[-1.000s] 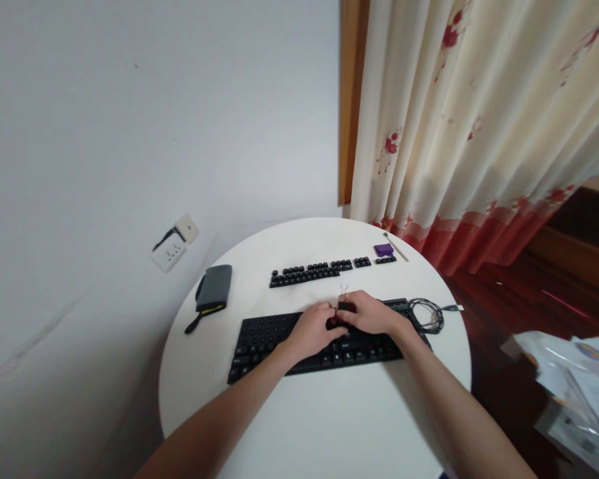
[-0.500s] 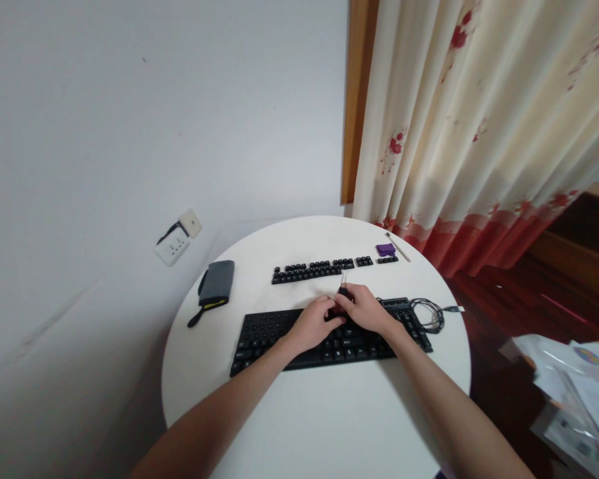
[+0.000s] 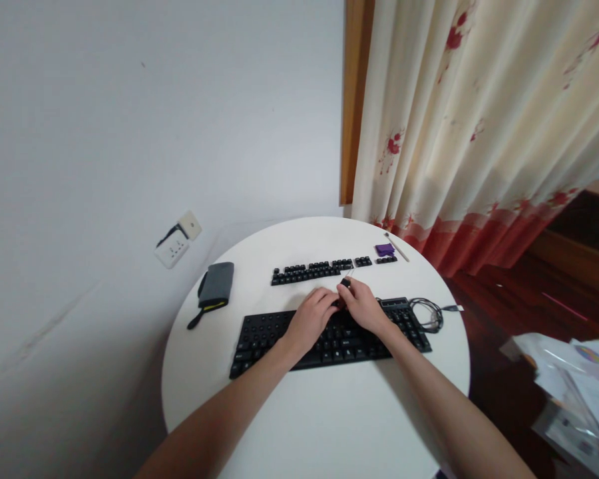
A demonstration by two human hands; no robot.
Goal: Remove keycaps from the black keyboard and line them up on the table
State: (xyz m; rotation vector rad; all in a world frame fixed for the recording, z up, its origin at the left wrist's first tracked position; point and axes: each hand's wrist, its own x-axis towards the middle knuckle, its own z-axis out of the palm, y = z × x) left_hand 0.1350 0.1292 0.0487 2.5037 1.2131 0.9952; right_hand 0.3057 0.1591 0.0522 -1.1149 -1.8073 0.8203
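Observation:
A black keyboard (image 3: 354,346) lies across the front half of the round white table. Above its upper middle, my right hand (image 3: 362,306) is closed around a keycap puller (image 3: 346,283), whose black handle shows and whose thin wire loops point away from me. My left hand (image 3: 313,314) meets it from the left, fingers bent and pressed together at the tips. Whatever those fingertips hold, if anything, is hidden. Beyond both hands, rows of loose black keycaps (image 3: 307,273) are laid out on the table.
A grey pouch (image 3: 217,284) with a strap lies at the left. Behind the keycaps on the right are a folded purple cloth (image 3: 385,249) and a thin brush (image 3: 397,247). The coiled cable (image 3: 432,316) sits at the right by the table edge (image 3: 466,346).
My left fingers have shifted slightly up and drawn together against my right hand. The puller has tilted a little, its wires leaning more to the right.

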